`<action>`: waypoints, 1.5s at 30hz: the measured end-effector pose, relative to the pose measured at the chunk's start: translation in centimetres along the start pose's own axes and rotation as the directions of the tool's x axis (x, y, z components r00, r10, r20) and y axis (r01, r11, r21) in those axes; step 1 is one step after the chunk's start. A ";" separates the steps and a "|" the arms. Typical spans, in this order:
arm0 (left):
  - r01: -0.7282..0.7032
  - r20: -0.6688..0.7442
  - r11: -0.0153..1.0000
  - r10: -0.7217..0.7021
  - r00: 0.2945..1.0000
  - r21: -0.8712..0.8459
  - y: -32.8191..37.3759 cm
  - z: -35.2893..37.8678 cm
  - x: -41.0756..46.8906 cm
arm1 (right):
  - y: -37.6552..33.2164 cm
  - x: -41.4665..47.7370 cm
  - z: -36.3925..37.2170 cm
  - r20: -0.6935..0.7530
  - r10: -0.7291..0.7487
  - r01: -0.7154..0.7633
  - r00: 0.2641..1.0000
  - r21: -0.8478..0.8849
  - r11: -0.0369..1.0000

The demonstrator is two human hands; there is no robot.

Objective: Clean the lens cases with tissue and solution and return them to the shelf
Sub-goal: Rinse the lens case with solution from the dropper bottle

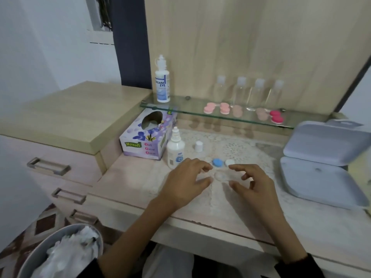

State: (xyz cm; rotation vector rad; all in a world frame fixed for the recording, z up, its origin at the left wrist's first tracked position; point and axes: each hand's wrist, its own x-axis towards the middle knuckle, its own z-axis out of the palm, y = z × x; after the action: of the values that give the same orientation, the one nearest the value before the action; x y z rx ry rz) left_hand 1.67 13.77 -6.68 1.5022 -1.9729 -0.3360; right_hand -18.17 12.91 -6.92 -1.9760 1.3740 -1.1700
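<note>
Several lens cases (224,108), pink and red, lie on the glass shelf (180,106), so most of the job appears done. One clear case (219,176) lies on the counter (128,189) toward its front edge, with a blue cap (216,162) and a white cap (229,162) off just behind it. The left hand (186,181) and right hand (251,183) flank it, fingers loosely curled, gripping nothing. Wiping, capping and shelving are left.

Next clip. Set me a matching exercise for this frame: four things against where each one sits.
Things: 1 tall bottle; 2 red case; 3 blue lid; 4 crumpled tissues.
Places: A in the bin; B shelf, left end; C counter, right of the small bottle; D shelf, right end.
Pairs: 1-B, 2-D, 3-C, 4-A.
</note>
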 end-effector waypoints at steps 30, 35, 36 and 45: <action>-0.066 -0.788 0.973 -0.140 0.600 -0.223 -0.7 -0.6 -0.9 | 1.7 0.0 0.8 -0.020 0.004 -0.008 1.000 -0.190 0.982; 0.070 -0.412 0.786 -0.395 0.821 -0.614 -2.8 -0.7 0.0 | 1.7 -0.1 0.9 -0.026 0.009 -0.014 1.000 -0.174 0.985; 0.089 -0.360 0.768 -0.395 0.845 -0.634 -3.2 -0.7 0.0 | 1.7 -0.1 0.9 -0.027 0.010 -0.015 1.000 -0.174 0.985; -0.005 -0.299 0.961 -0.081 0.951 -0.277 -3.7 -2.2 0.8 | 1.9 0.0 0.9 -0.039 -0.004 -0.003 0.999 -0.173 0.985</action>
State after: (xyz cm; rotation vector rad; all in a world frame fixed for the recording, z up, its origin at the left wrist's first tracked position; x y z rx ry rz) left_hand 5.81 12.20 -6.75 1.3256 -1.5822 -0.3526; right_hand -18.34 12.07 -8.83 -2.0815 1.5420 -1.1287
